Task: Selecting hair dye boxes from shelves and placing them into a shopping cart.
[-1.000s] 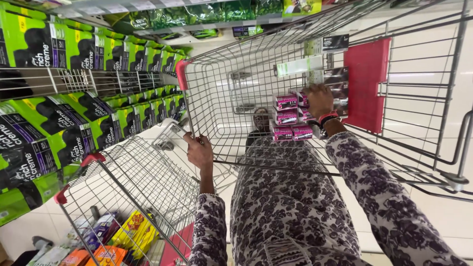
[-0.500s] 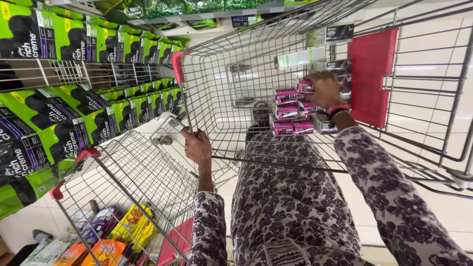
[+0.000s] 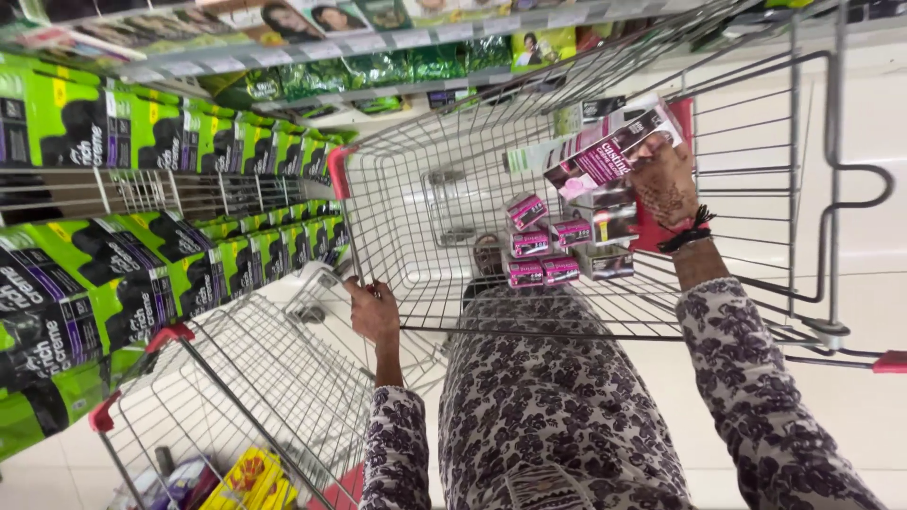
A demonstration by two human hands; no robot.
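Your right hand (image 3: 666,179) is raised inside the large silver wire shopping trolley (image 3: 416,217), fingers closed around a pink-and-white cardboard box with a dark portrait panel (image 3: 609,151). You hold the box tilted, above the other stock and close to the trolley's red plastic seat flap (image 3: 682,113). A black band sits on that wrist.

Below the held box, a cluster of small pink and dark cardboard boxes (image 3: 540,247) lies in the trolley basket, stacked in rows and touching one another.

Your left hand (image 3: 373,310) is curled over the near wire rim of the trolley, gripping it, well apart from the boxes.

A second, smaller wire trolley with red corner caps (image 3: 236,378) stands at lower left, just beside the first; yellow packets (image 3: 250,477) lie in its bottom.

Store shelves of green-and-black boxes (image 3: 123,217) run along your left. Both your sleeves are of a white-and-purple floral print.
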